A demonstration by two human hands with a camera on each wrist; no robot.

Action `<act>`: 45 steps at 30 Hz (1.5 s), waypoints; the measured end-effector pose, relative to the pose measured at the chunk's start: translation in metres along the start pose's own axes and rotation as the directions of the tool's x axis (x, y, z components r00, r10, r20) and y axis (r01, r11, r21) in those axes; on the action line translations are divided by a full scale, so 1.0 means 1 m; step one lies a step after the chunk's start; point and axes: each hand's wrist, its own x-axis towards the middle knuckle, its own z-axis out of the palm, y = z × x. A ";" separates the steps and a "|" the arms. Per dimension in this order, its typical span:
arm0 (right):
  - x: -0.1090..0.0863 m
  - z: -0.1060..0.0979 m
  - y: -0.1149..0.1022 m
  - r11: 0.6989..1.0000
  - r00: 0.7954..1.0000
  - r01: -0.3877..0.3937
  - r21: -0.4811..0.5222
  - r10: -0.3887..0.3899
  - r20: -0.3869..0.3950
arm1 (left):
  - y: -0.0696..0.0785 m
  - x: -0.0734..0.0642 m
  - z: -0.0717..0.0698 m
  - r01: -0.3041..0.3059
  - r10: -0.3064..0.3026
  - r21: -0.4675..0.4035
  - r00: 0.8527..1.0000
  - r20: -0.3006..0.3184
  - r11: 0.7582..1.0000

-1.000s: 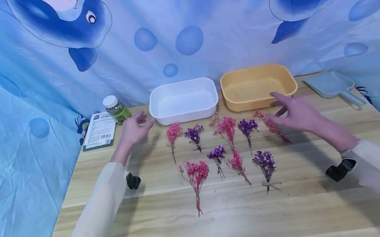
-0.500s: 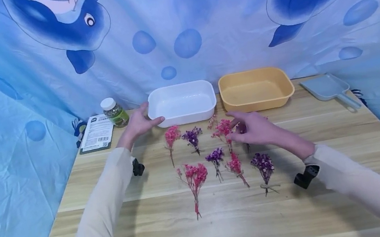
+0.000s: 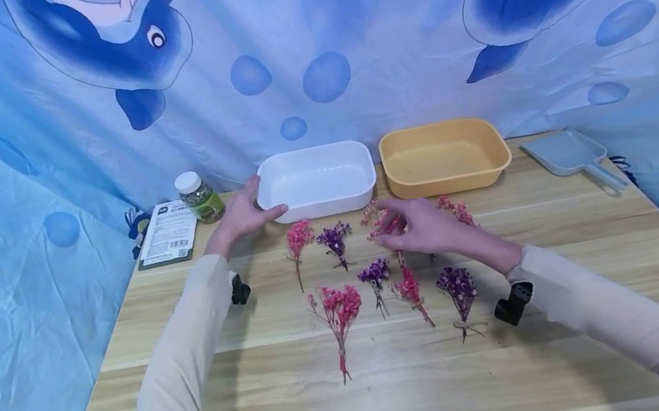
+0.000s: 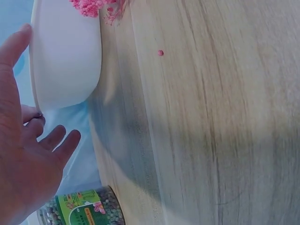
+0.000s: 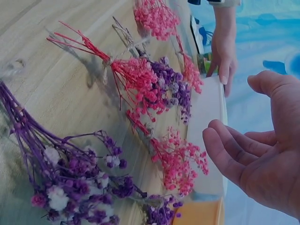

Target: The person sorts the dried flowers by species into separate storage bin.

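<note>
My left hand (image 3: 242,213) rests at the left end of the white basin (image 3: 330,207), thumb on its front rim and fingertips at its corner. In the left wrist view the other fingers hang loose beside the basin. My right hand (image 3: 426,225) hovers over the back row of dried flower bunches, with thumb and fingers apart and nothing between them. Below it, partly covered, lies a pink bunch (image 5: 180,159); a purple bunch beside it is mostly hidden in the head view. In front lie a large pink bunch (image 3: 339,308) and a purple bunch (image 3: 459,289) tied with twine.
A yellow basin (image 3: 449,184) stands right of the white one, with a light blue dustpan (image 3: 567,152) beyond it. At the back left are a jar with a white lid (image 3: 202,198) and a printed packet (image 3: 168,232). A blue curtain (image 3: 315,35) hangs behind the table.
My right hand has moved left from the rightmost pink bunch to above the middle pink one. My left hand has moved right onto the white basin's rim. The flower bunches lie as before.
</note>
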 end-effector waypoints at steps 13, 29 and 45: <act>0.028 0.026 -0.033 0.980 0.997 -0.073 0.183 0.073 0.004 | -0.003 0.000 -0.001 -0.004 0.005 0.049 1.000 -0.006 0.999; 0.068 0.090 -0.061 0.923 0.989 -0.143 0.357 0.150 0.008 | -0.003 0.001 0.000 -0.015 0.017 0.081 1.000 -0.026 0.997; 0.087 0.130 -0.070 0.983 0.988 -0.101 0.154 0.117 -0.104 | -0.003 -0.002 0.000 -0.003 0.005 0.123 1.000 -0.009 0.992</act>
